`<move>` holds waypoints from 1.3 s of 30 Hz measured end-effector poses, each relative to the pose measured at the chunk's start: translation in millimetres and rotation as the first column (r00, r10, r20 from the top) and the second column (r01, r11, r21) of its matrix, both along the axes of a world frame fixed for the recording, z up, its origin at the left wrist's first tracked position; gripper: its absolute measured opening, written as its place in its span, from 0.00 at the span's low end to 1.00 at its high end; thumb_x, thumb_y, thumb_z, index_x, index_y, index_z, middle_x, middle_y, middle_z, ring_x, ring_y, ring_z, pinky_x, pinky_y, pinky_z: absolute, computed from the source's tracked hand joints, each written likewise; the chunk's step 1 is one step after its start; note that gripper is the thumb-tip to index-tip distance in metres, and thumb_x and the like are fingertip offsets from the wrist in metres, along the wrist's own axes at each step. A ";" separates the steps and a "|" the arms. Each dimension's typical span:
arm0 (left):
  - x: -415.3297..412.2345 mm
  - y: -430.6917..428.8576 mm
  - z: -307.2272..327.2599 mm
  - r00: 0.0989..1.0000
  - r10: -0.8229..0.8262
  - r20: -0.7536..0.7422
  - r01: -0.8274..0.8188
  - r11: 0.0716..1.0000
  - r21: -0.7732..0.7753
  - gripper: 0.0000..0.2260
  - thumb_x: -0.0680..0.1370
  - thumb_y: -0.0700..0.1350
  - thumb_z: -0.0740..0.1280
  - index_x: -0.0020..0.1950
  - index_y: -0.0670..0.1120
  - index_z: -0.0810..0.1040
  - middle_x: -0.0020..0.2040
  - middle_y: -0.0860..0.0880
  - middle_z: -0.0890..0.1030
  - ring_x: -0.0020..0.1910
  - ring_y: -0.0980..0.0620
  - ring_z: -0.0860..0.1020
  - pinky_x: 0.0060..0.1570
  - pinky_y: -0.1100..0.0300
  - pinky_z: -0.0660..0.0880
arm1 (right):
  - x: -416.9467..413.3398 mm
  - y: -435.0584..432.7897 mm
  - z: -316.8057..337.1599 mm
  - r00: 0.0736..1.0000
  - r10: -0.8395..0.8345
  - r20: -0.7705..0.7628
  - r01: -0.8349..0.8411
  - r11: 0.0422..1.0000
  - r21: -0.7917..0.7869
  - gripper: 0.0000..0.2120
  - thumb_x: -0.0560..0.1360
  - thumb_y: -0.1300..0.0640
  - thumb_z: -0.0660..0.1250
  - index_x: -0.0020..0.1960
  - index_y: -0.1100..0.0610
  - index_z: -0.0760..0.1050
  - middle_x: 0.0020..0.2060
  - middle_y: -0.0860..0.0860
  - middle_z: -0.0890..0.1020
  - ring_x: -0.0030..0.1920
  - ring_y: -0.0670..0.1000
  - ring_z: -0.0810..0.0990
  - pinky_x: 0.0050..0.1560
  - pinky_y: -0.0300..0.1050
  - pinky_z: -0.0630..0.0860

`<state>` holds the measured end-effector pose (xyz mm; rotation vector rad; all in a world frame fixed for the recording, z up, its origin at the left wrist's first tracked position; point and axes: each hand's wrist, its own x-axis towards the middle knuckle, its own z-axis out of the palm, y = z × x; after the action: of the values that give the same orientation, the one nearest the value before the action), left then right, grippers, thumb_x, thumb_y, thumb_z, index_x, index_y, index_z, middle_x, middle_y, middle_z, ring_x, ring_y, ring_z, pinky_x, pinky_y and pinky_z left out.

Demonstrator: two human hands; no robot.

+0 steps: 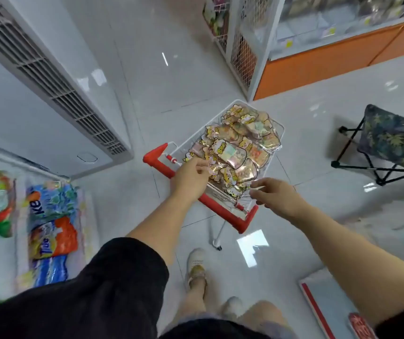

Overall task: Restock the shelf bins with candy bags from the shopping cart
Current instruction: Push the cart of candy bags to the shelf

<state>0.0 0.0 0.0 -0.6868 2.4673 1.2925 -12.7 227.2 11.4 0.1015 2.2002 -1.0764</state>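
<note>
Head view: the white wire shopping cart with a red handle (220, 210) is heaped to its rim with glossy clear candy bags printed with yellow cartoon cats (235, 148), so by my reading the restocking has barely begun and nearly the whole load is left. No bag is lifted clear. The left hand (191, 178) lies over the handle-side edge of the cart, its fingers curled down onto the nearest bags; whether one is pinched I cannot tell. The right hand (273, 195) hovers at the cart's near right corner, fingers spread and loose, holding nothing.

The clear-fronted shelf bins on an orange base (330, 28) stand well apart, beyond the cart's far corner, where a white mesh rack (242, 52) comes close. Pale glossy floor tiles (183, 69) lie open ahead; a dark leaf-patterned folding stool (391, 140) narrows the right side, and a white vented cabinet (56, 77) the left.
</note>
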 end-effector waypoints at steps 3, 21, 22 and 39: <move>0.5 -7.9 -21.9 0.987 0.058 0.149 -0.025 0.977 -0.214 0.13 0.80 0.47 0.61 0.61 0.56 0.80 0.63 0.52 0.78 0.67 0.43 0.72 0.70 0.36 0.63 | -3.4 -15.2 -28.2 0.936 0.306 0.173 -0.319 0.946 0.056 0.15 0.78 0.49 0.69 0.63 0.52 0.77 0.55 0.50 0.83 0.53 0.49 0.81 0.53 0.42 0.74; -46.6 64.6 -50.8 0.922 0.383 0.055 -0.375 0.919 -0.120 0.17 0.80 0.36 0.64 0.68 0.49 0.77 0.67 0.48 0.74 0.50 0.58 0.72 0.54 0.65 0.71 | -110.0 26.2 -89.4 0.479 0.802 0.356 -0.831 0.546 -0.111 0.17 0.79 0.53 0.66 0.67 0.53 0.77 0.56 0.48 0.84 0.57 0.48 0.82 0.65 0.50 0.75; -55.5 72.2 -49.6 0.928 0.369 0.050 -0.362 0.926 -0.111 0.17 0.81 0.36 0.64 0.68 0.49 0.76 0.68 0.48 0.73 0.50 0.57 0.72 0.55 0.64 0.71 | -120.4 33.8 -88.6 0.488 0.797 0.356 -0.829 0.551 -0.098 0.17 0.79 0.53 0.67 0.67 0.53 0.77 0.56 0.48 0.84 0.56 0.48 0.82 0.64 0.50 0.75; -255.6 161.7 -53.4 0.998 0.061 -0.001 -0.061 0.998 -0.007 0.20 0.80 0.37 0.65 0.72 0.46 0.74 0.73 0.48 0.71 0.68 0.52 0.73 0.59 0.71 0.62 | -318.5 152.5 -82.9 0.726 0.604 0.330 -0.646 0.763 0.025 0.08 0.76 0.53 0.71 0.54 0.47 0.84 0.47 0.43 0.85 0.49 0.43 0.82 0.52 0.39 0.74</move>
<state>-255.6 161.7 -53.4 -0.7691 2.4706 1.3070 -331.2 379.7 -71.5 -0.3790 1.8063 -0.4773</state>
